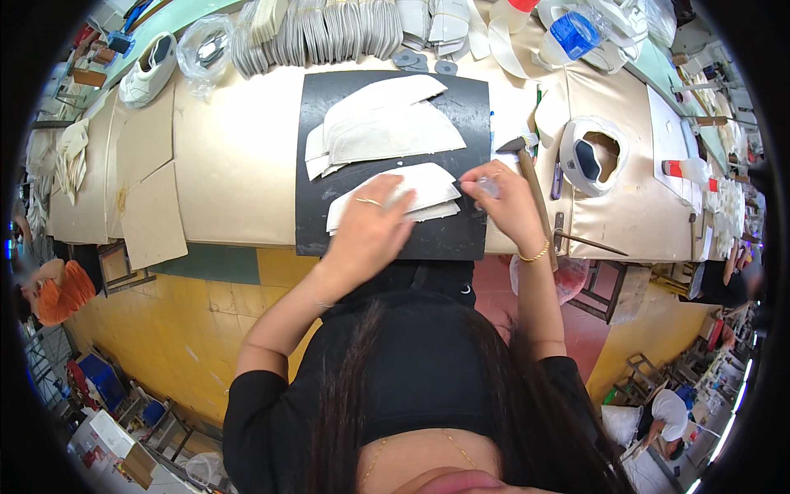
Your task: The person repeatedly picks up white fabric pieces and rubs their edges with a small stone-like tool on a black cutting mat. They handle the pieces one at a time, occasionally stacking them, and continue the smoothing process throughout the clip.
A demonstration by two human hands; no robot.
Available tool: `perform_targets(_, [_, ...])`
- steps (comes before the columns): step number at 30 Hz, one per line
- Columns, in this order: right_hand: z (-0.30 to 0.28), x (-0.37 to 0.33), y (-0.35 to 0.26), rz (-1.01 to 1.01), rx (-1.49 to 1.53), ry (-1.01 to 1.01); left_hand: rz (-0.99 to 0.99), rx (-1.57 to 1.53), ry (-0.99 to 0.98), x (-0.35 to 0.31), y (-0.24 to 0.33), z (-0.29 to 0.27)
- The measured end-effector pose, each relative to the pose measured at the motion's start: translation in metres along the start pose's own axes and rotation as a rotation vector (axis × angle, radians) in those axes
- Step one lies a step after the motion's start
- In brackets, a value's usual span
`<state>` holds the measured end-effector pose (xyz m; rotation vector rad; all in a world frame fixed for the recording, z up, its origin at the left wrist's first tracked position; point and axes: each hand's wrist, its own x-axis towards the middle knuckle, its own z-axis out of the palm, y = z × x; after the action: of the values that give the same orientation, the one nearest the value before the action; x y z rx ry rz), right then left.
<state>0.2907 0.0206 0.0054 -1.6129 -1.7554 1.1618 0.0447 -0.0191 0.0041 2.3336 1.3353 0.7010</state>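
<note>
So my left grip (368, 224) is lying with fingers apart over the small stack of white, curved fabric pieces (434, 184), not clamping anything, while my right grip (508, 202) is pinching a small, see-through thing (487, 186) by the stack's right tip (can't tell what it is). The stack is sitting on the near half of a black, rectangular mat (313, 226). What's bugging me: the layers are lying unevenly, so if my left is pressing too lightly, the top one could be skewing. A slip on the right could be snagging that edge too.

Around me, a second pile of white, curved pieces (399, 132) is overlapping loosely just beyond. A wooden-handled hammer (535, 193) is crowding my right wrist, a white, rounded shoe (578, 165) is standing past it, and grey-white bundles (317, 37) are lining the worktop (239, 181).
</note>
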Motion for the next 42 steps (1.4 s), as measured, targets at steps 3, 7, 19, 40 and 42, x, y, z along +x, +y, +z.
perform_targets(3, [0.014,0.016,0.009,-0.212,-0.106,-0.019,0.086,0.061,-0.074,0.008,0.008,0.024])
perform_targets(7, [0.017,0.030,0.008,-0.271,-0.139,-0.078,0.079,0.137,-0.086,0.005,0.005,0.035])
perform_targets(19, [0.012,0.065,0.007,-0.420,-0.252,-0.429,0.089,0.164,-0.040,-0.007,0.000,0.046])
perform_targets(40, [0.023,0.034,0.020,-0.684,-0.253,-0.097,0.084,0.199,-0.033,-0.001,0.003,0.043])
perform_targets(42, [0.026,0.034,0.019,-0.630,-0.254,-0.077,0.086,0.205,-0.033,-0.001,0.004,0.043])
